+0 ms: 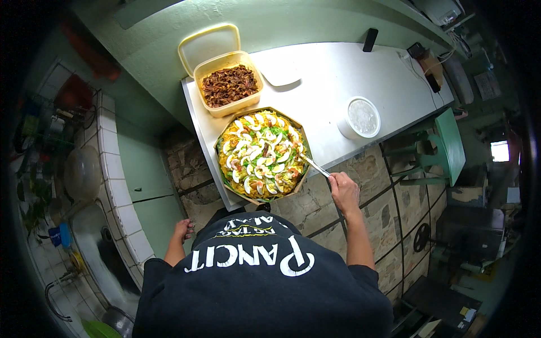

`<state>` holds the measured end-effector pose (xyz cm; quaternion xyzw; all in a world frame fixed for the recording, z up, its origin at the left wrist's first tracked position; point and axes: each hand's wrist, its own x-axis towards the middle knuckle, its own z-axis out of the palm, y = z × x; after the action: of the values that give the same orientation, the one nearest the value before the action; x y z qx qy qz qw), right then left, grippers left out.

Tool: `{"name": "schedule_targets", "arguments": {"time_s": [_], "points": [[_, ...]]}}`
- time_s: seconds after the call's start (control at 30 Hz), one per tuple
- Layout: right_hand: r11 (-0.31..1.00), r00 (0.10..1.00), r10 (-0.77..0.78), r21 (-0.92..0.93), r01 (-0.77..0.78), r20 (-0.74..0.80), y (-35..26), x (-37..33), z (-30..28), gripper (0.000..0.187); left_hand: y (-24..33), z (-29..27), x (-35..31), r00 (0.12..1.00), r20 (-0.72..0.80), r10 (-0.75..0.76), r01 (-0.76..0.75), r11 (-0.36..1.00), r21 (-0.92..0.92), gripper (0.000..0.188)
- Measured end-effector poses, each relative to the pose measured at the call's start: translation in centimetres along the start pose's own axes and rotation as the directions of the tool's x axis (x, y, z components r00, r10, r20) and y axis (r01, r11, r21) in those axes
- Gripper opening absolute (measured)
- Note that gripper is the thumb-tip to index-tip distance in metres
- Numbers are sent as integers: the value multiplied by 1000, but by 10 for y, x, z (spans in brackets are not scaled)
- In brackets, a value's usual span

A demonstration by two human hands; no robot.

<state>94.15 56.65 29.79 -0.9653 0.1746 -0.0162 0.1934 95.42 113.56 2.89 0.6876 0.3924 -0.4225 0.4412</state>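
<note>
My right hand [344, 190] is closed round the handle of a slim silver utensil [316, 167]. The utensil's far end meets the right edge of the food, so I cannot make out whether it is a spoon or tongs. An octagonal tray [305, 179] holds yellow noodles [261, 155] topped with egg slices, shrimp and chopped greens. It sits at the table's near left corner. Low beside my body hangs my left hand [183, 230], its fingers loosely bent and apart, with nothing visible in them.
Behind the tray, a yellow tub [242, 106] contains brown shredded topping, its lid [209, 48] leaning behind it. On the white table [321, 79] stand a round white-rimmed container [360, 118] and a black phone-like object [370, 40]. A green stool [449, 147] is at right, a sink [96, 236] at left.
</note>
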Motion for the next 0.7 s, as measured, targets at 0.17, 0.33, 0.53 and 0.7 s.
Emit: {"name": "schedule_targets", "arguments": {"time_s": [0.17,0.33,0.53,0.7], "points": [[1000,1000,1,5,-1,8,1,-5,8,23,-11,-1,3,999,-5,-34,34,999,37,30],[998,999,-46,47,47,-21,6,-3,3,21,-6,-3,10,1000,1,19,-19,1000,5,30],[992,998,-46,112,50,-44,-7,0,-10,21,6,1,9,1000,2,19,-19,1000,5,29],[933,972,-188,283,222,-144,-59,47,9,18,7,3,8,1000,-13,23,-23,1000,-2,26]]}}
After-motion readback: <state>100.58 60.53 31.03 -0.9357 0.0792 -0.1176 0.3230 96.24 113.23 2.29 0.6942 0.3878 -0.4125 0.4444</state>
